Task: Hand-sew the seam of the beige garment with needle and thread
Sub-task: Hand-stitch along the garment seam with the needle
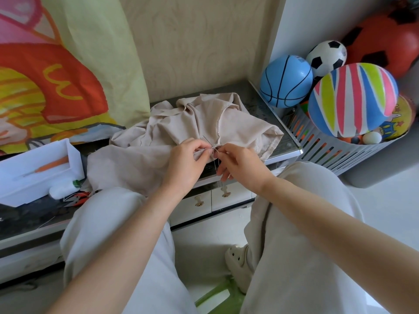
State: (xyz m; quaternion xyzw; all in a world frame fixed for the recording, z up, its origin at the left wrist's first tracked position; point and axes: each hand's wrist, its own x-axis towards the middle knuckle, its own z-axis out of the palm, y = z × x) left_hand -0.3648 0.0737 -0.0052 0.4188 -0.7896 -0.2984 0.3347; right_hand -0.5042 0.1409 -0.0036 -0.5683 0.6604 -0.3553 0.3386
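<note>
The beige garment (181, 123) lies crumpled on a low dark-topped table (258, 103). My left hand (186, 162) pinches a fold of the cloth at the seam near the table's front edge. My right hand (238, 164) is just to its right, with thumb and forefinger pinching the needle (214, 148) at the seam. Thin thread (215, 164) hangs down from the seam past my right palm. The needle's tip is too small to make out.
A white tray (38, 171) holding an orange-handled tool (52, 165) sits at the table's left, with a white spool (62, 190) and red-handled scissors (79, 197) beside it. A grey basket (335, 155) of balls stands to the right. My knees are under the table's front edge.
</note>
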